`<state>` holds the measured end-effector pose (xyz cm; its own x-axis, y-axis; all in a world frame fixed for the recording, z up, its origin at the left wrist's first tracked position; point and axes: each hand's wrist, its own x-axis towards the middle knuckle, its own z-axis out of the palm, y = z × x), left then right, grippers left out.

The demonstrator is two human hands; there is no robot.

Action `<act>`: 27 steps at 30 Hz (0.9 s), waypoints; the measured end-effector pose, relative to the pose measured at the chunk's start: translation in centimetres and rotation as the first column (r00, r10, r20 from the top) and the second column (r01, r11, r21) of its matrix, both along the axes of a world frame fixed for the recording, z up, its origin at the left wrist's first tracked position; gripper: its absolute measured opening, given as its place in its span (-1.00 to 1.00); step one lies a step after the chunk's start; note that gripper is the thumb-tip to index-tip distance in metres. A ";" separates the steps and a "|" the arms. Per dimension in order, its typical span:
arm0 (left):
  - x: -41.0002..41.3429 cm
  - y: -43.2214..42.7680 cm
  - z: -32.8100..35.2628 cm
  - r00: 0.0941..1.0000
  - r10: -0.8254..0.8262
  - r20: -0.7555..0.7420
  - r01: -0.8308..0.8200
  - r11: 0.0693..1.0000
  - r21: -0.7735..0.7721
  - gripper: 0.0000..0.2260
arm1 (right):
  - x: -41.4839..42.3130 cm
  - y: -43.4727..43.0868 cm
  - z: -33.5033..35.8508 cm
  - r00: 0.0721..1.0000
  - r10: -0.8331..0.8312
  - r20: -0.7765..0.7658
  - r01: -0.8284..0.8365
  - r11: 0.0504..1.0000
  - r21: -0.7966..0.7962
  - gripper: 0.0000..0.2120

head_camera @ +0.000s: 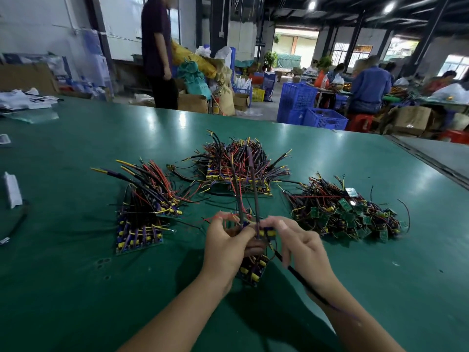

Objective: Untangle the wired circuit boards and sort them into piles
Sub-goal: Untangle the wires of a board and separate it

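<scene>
- Three groups of wired circuit boards lie on the green table [76, 275], all beyond the hands.
- Left pile [142, 207]: boards stacked in neat rows, with red, black and yellow wires fanning up and to the left.
- Far pile [236, 168]: a second ordered stack, central, its wires bristling upward.
- Right heap [347, 212]: loose small green boards and wires, tangled together — no order can be made out.
- Left hand [225, 247]: fingers curled round a held stack of boards [253, 269], raised above the near middle of the table; long wires rise from it between the two hands.
- Right hand [302, 247]: thumb and forefinger pinch a single board [268, 232] at the top of that stack, the other fingers loosely bent.
- Black wire [302, 280]: trails from the held boards down across the right wrist.
- White packet [11, 189]: rests at the table's left edge.
- Background: a standing person [160, 54] at the far edge, blue crates [304, 107] on the floor, and seated workers [370, 87] at far right.
</scene>
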<state>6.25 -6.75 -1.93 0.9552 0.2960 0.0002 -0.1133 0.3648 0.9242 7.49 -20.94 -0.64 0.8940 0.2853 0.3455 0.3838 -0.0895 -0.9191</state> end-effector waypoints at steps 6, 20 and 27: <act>-0.2 -0.3 0.0 0.999 -0.039 0.034 0.037 0.998 0.058 -0.72 | 0.7 0.6 -0.7 0.960 -0.279 -0.018 0.280 0.957 0.077 -0.83; -0.6 -1.2 0.4 1.000 -0.013 -0.011 0.013 1.000 0.004 -0.97 | -0.1 0.6 0.1 0.882 -0.459 0.106 0.469 0.834 -0.291 -0.66; -0.7 -1.1 1.1 0.998 0.058 -0.017 -0.058 0.998 -0.025 -0.82 | 0.5 0.3 -0.7 0.854 -0.517 0.051 0.517 0.835 -0.190 -0.66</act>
